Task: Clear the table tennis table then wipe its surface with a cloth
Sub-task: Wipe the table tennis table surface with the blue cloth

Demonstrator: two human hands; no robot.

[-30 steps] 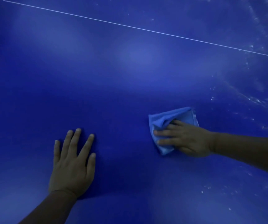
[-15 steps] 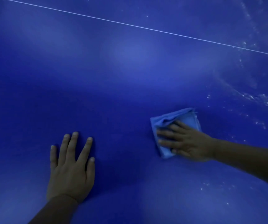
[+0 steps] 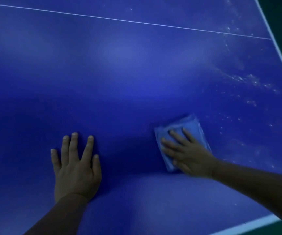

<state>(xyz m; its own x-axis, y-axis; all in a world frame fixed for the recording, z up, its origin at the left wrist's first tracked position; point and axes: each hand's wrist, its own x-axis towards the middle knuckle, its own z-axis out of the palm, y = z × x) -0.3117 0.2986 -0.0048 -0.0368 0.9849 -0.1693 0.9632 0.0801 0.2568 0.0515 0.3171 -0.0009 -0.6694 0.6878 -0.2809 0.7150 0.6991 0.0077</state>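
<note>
**Cloth under right hand, left hand flat on table**

Right hand [image 3: 190, 156]: fingers straight and spread, pressing down on a folded light-blue cloth [image 3: 193, 128]. No curl round it, so the grip lies apart, flat on top. Cloth lies flat on the blue table [image 3: 128, 78], showing beyond the fingertips and along the thumb side of the hand; the edge under the palm is hidden. Hand and cloth slightly blurred.

Left hand [image 3: 76, 168]: well apart from the cloth, on its thumb side. Palm down, fingers straight and a little splayed, resting on bare table. Holds nothing.

White specks and smears [image 3: 250, 80] scattered on the surface beyond the cloth and off to its outer side. Thin white centre line [image 3: 120, 19] runs across far beyond both hands. White edge line [image 3: 279, 50] down the outer side; another white edge strip [image 3: 249, 226] below the right forearm.
</note>
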